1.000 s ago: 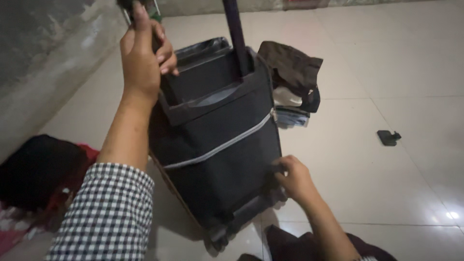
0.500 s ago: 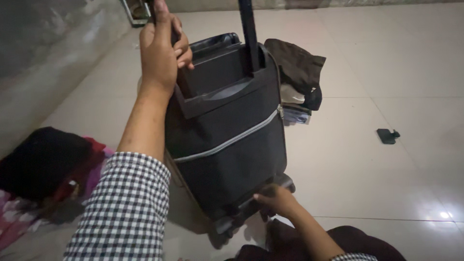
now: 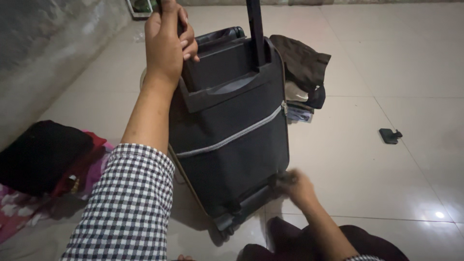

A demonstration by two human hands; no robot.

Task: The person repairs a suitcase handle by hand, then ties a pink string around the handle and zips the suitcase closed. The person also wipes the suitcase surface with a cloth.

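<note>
**Holding the black suitcase up and working at its bottom**

I am looking down at a black suitcase (image 3: 232, 140) that stands tilted on the shiny tile floor (image 3: 386, 58), right in the middle of my view. My left hand (image 3: 166, 41) is up at 11 o'clock. Its grip is closed tight around the left bar of the pull handle (image 3: 254, 31), which is pulled out and runs off the top of the picture. That hand keeps the bag from tipping.

My right hand (image 3: 297, 186) is down at 5 o'clock, at the bottom corner of the bag, by the wheels. It is blurry, so I cannot tell if its grip is open or holding something there.

The grey zipper (image 3: 232, 137) across the bag looks shut. So I think the bag is closed and standing; the work at the bottom corner is in hand, not done.

At 1 o'clock a brown bag (image 3: 302, 63) lies just behind the suitcase. At 3 o'clock a small dark thing (image 3: 390, 136) sits alone on the floor. At 9 o'clock lie folded clothes (image 3: 43, 154), black and red.
</note>
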